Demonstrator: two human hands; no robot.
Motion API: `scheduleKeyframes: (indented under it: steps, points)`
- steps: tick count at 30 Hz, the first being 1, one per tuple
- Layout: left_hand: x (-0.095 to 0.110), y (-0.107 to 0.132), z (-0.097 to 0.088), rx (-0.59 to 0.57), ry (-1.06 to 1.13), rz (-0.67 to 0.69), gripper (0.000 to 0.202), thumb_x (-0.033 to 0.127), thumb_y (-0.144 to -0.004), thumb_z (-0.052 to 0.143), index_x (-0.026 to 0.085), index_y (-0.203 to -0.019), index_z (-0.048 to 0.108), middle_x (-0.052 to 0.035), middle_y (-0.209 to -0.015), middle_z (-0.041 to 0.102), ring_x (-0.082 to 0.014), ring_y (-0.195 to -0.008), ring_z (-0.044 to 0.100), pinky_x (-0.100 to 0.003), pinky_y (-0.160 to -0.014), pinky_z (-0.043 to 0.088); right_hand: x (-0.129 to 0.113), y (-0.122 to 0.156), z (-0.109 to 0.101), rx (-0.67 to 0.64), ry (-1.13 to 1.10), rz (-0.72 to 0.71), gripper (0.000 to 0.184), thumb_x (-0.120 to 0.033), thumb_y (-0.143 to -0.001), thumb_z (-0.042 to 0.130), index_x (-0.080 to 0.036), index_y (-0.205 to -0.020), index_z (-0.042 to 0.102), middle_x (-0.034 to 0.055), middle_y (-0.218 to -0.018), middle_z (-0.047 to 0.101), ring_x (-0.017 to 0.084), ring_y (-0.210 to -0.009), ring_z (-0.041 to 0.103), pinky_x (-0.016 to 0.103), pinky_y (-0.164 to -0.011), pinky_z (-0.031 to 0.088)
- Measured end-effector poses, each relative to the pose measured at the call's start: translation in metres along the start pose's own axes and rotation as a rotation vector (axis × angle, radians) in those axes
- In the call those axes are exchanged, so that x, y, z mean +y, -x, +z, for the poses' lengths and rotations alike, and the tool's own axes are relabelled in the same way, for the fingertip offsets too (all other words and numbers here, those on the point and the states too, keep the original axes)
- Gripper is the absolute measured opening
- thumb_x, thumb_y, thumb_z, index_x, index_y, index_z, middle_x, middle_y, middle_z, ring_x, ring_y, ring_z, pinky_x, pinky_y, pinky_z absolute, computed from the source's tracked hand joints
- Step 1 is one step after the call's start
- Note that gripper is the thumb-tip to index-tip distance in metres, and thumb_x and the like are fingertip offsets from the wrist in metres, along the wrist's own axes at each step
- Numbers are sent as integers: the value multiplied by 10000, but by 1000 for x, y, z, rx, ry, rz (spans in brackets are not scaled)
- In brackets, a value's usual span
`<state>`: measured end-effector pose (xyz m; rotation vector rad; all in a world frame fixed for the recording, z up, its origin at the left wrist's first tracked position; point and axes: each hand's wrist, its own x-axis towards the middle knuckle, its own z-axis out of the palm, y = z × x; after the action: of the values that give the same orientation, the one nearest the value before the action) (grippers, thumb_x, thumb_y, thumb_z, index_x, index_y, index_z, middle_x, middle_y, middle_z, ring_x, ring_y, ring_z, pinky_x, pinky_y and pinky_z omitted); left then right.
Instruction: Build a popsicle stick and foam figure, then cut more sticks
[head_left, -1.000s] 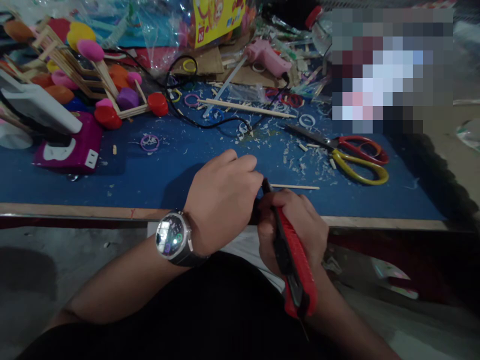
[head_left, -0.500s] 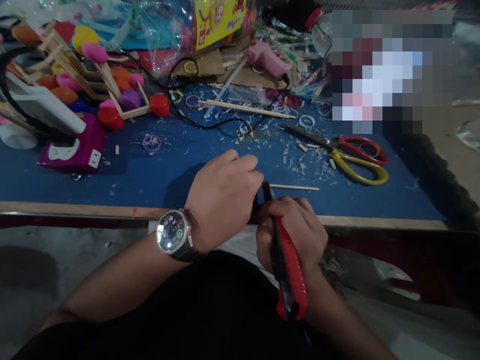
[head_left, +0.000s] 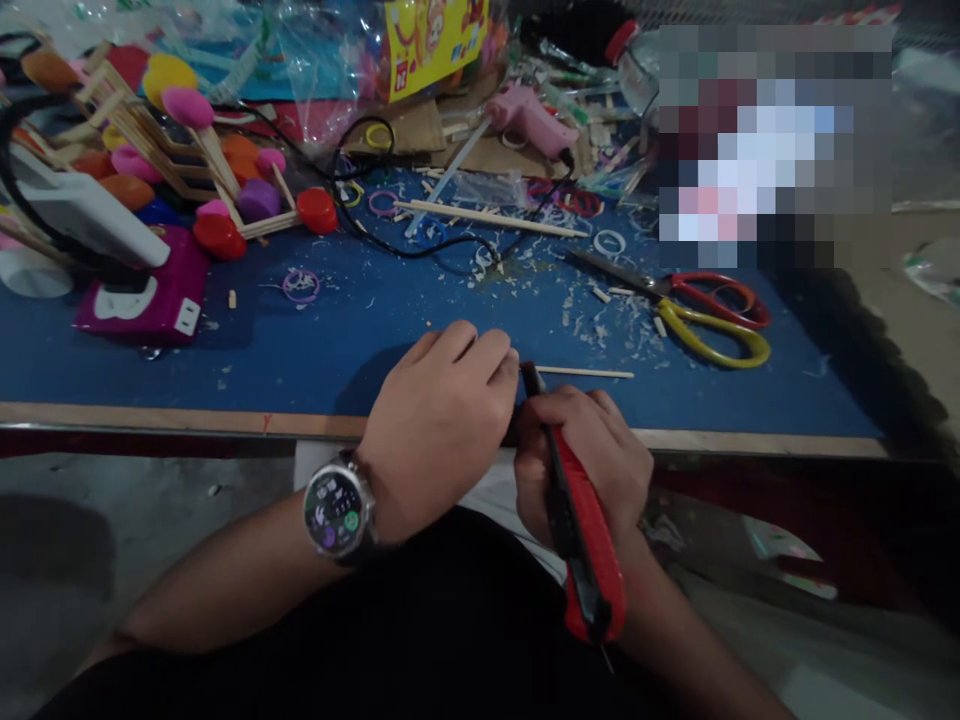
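My right hand (head_left: 592,460) is wrapped round a red and black utility knife (head_left: 589,530), its blade end pointing away from me toward the table. That end crosses a thin wooden stick (head_left: 589,372), which runs out to the right over the blue tabletop. On the other side of the blade, my left hand (head_left: 446,430) is closed, knuckles up, round the stick's near part. Its fingertips and the part of the stick inside them are hidden. A round smartwatch (head_left: 340,508) is on my left wrist.
Open scissors (head_left: 701,305) lie to the right among wood shavings. Behind are a pink glue gun (head_left: 534,120), a longer wooden stick (head_left: 495,218) and a black cord (head_left: 405,250). A purple power socket (head_left: 176,275) and a stick model (head_left: 217,165) with coloured pieces stand left.
My left hand has rolled and dropped slightly toward me, turning the watch face. The knife's rear end has swung a little right and toward me. The stick stays across the blade end.
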<state>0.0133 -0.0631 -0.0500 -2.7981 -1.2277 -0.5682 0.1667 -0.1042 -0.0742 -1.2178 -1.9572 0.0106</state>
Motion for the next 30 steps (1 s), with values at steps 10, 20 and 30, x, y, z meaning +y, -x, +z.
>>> scheduleKeyframes:
  steps: [10, 20, 30]
  points:
    - [10, 24, 9, 98, -43, 28, 443, 179, -988, 526, -50, -1361, 595, -177, -1261, 707, -297, -1177, 623, -418, -1018, 569, -4, -1, 0, -4, 0, 68, 133, -114, -895, 507, -246, -878, 516, -31, -712, 601, 163, -615, 548, 337, -651, 389]
    - [12, 28, 12, 169, -58, 48, 252, 132, -989, 566, 46, -1172, 717, -135, -1154, 742, -265, -1102, 664, -394, -984, 602, -2, -4, 1, -64, 88, 43, 108, -129, -940, 505, -234, -934, 529, -3, -817, 686, 177, -720, 642, 338, -678, 421]
    - [13, 31, 15, 162, -102, 56, 384, 150, -1001, 550, -21, -1335, 632, -147, -1221, 734, -277, -1148, 652, -391, -1013, 585, -4, 1, 3, 0, 92, 46, 137, -109, -907, 503, -245, -894, 519, -20, -751, 640, 175, -685, 614, 336, -667, 410]
